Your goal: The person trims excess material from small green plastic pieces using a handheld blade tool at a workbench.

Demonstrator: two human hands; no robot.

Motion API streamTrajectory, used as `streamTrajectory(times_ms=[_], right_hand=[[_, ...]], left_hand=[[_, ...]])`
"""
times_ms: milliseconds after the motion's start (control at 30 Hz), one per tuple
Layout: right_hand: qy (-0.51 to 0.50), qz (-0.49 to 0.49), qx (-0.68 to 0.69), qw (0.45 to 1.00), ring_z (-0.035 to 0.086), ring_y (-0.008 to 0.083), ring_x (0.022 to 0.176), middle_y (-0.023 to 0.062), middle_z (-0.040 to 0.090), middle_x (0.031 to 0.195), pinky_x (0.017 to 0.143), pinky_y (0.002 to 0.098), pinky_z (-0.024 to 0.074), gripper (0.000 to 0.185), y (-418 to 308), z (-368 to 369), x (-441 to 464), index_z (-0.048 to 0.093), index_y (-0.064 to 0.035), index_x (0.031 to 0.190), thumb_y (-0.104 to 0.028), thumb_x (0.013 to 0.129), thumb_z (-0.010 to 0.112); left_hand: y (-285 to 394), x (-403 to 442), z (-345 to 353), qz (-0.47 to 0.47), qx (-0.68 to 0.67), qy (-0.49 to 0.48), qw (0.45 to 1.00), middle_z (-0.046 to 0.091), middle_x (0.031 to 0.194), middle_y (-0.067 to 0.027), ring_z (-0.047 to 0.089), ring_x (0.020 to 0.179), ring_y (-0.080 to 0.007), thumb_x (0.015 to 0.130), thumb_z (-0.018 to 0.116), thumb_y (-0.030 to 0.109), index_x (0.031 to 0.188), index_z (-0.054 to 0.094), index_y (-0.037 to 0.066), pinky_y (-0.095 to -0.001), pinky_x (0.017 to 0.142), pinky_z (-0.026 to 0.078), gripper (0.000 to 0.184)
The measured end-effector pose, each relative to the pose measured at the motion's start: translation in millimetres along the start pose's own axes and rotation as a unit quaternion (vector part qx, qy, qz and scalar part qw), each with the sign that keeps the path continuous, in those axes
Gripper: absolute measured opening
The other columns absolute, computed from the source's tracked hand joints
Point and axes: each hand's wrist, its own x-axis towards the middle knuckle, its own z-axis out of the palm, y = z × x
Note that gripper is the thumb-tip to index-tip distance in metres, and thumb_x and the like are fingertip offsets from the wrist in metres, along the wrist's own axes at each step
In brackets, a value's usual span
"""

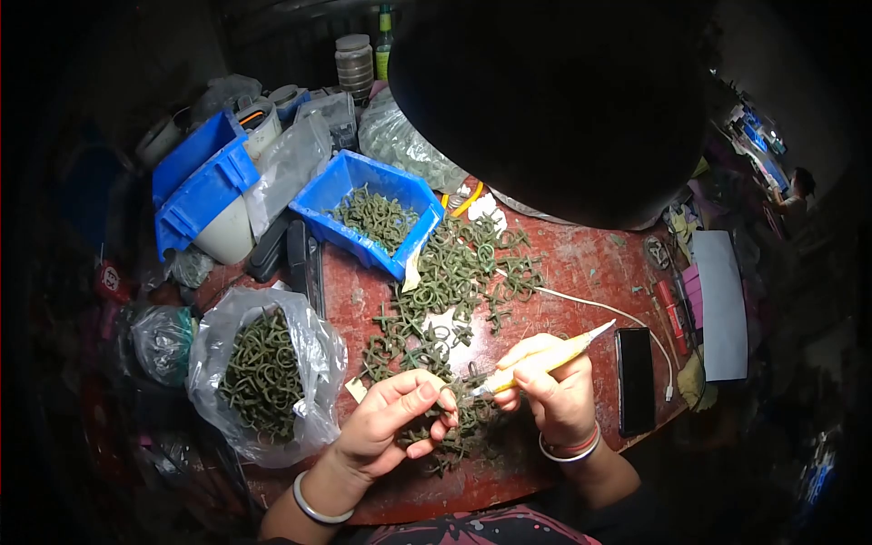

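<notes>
My right hand (556, 389) is closed round a yellow and white pen-like tool (543, 361), its metal tip pointing left toward my other hand. My left hand (392, 420) pinches a small dark green piece between thumb and fingers, close to that tip. Below and between both hands lie more green pieces (445, 286), which spread up the red table in a loose pile. Many of them have ring or cross shapes. The held piece is mostly hidden by my fingers.
A blue bin (313, 195) with green pieces stands behind the pile. On the left are an open plastic bag (322, 363) of pieces and another blue bin (204, 195). A black phone (635, 381), white cable (590, 300) and red marker (670, 318) lie right. A large dark round shape hangs overhead.
</notes>
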Motion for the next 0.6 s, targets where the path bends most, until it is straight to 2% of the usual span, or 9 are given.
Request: streamTrajectory(times_ms=[67, 133, 200, 267, 333, 400, 467, 533, 600], right_hand=[[0.008, 0.011, -0.03, 0.999, 0.067, 0.0174, 0.069, 0.0157, 0.067, 0.083, 0.061, 0.0265, 0.0551, 0.017, -2.2, 5.5, 0.6, 0.059, 0.0074, 0.098, -0.007, 0.089, 0.061], [-0.004, -0.062, -0.052, 0.997, 0.066, 0.0171, 0.065, 0.0158, 0.067, 0.079, 0.058, 0.0258, 0.0549, 0.017, 1.3, 12.0, 1.5, 0.059, 0.0076, 0.098, -0.006, 0.088, 0.06], [0.011, -0.061, -0.025, 0.998, 0.066, 0.0163, 0.063, 0.0155, 0.066, 0.077, 0.057, 0.0256, 0.0547, 0.018, 3.0, 10.2, 1.6, 0.059, 0.0079, 0.098, -0.007, 0.088, 0.059], [-0.048, -0.035, 0.017, 0.998, 0.068, 0.0161, 0.072, 0.015, 0.068, 0.087, 0.063, 0.0245, 0.0555, 0.018, 5.0, -8.3, 2.7, 0.06, 0.0077, 0.104, -0.006, 0.092, 0.056], [-0.033, -0.011, 0.0, 0.999, 0.067, 0.0156, 0.069, 0.0152, 0.068, 0.086, 0.061, 0.0239, 0.0544, 0.018, 4.5, -7.9, 3.2, 0.06, 0.0077, 0.102, -0.008, 0.093, 0.055], [-0.006, 0.028, -0.016, 0.999, 0.064, 0.0152, 0.065, 0.0153, 0.066, 0.079, 0.056, 0.0242, 0.052, 0.022, 4.5, -1.8, 4.3, 0.058, 0.0076, 0.099, -0.013, 0.09, 0.059], [-0.002, 0.01, 0.002, 1.0, 0.063, 0.0148, 0.064, 0.015, 0.066, 0.078, 0.056, 0.0244, 0.0517, 0.022, 1.7, 3.2, 4.9, 0.057, 0.0076, 0.099, -0.013, 0.09, 0.059], [0.006, 0.007, 0.038, 0.999, 0.063, 0.0152, 0.064, 0.0147, 0.066, 0.078, 0.056, 0.0246, 0.0516, 0.023, 4.9, -0.3, 3.3, 0.057, 0.008, 0.101, -0.012, 0.09, 0.059], [-0.01, 0.046, 0.004, 0.999, 0.066, 0.0202, 0.068, 0.0168, 0.067, 0.082, 0.058, 0.0258, 0.055, 0.027, 5.7, -6.0, 3.1, 0.057, 0.007, 0.103, -0.016, 0.089, 0.062]], left_hand=[[0.5, -0.3, 0.1, -0.004, 0.02, -0.006, 1.0, 0.059, 0.088, -0.0132, 0.056, 0.068, -0.012, 0.099, 0.049, 0.021, 0.093, 0.057, -0.001, -0.0186, 0.043, 0.039, 0.024], [0.2, 0.0, -0.3, -0.006, 0.003, -0.009, 1.0, 0.061, 0.086, -0.0121, 0.057, 0.068, -0.0106, 0.099, 0.049, 0.02, 0.095, 0.058, -0.001, -0.0181, 0.044, 0.04, 0.023], [-0.5, 0.2, -1.9, -0.007, -0.014, -0.012, 1.0, 0.063, 0.085, -0.0111, 0.058, 0.067, -0.0092, 0.099, 0.05, 0.019, 0.097, 0.059, -0.001, -0.0177, 0.045, 0.042, 0.023], [-1.3, 0.8, -4.1, -0.003, -0.035, -0.013, 0.999, 0.063, 0.084, -0.0109, 0.058, 0.067, -0.0092, 0.099, 0.05, 0.02, 0.097, 0.059, -0.001, -0.0176, 0.045, 0.041, 0.023], [-0.7, -0.1, -3.4, -0.006, -0.024, -0.025, 0.999, 0.063, 0.084, -0.0108, 0.058, 0.067, -0.0092, 0.099, 0.05, 0.02, 0.097, 0.059, -0.001, -0.0175, 0.045, 0.041, 0.023], [0.0, -0.8, -2.8, -0.012, -0.012, -0.038, 0.999, 0.063, 0.084, -0.0108, 0.058, 0.067, -0.0092, 0.099, 0.05, 0.021, 0.096, 0.059, -0.001, -0.0174, 0.045, 0.041, 0.024], [0.6, -1.7, -3.5, -0.008, 0.014, -0.017, 1.0, 0.057, 0.086, -0.0135, 0.054, 0.07, -0.0127, 0.099, 0.048, 0.023, 0.094, 0.056, 0.0, -0.018, 0.044, 0.039, 0.025], [-0.7, -0.3, -3.6, -0.004, -0.006, -0.023, 1.0, 0.06, 0.086, -0.0123, 0.056, 0.069, -0.0109, 0.099, 0.049, 0.022, 0.095, 0.058, -0.001, -0.0174, 0.045, 0.04, 0.025], [-1.0, 0.7, -5.4, 0.0, -0.02, -0.034, 0.999, 0.063, 0.086, -0.0117, 0.059, 0.068, -0.0095, 0.099, 0.051, 0.022, 0.097, 0.059, 0.0, -0.0169, 0.046, 0.041, 0.024]])
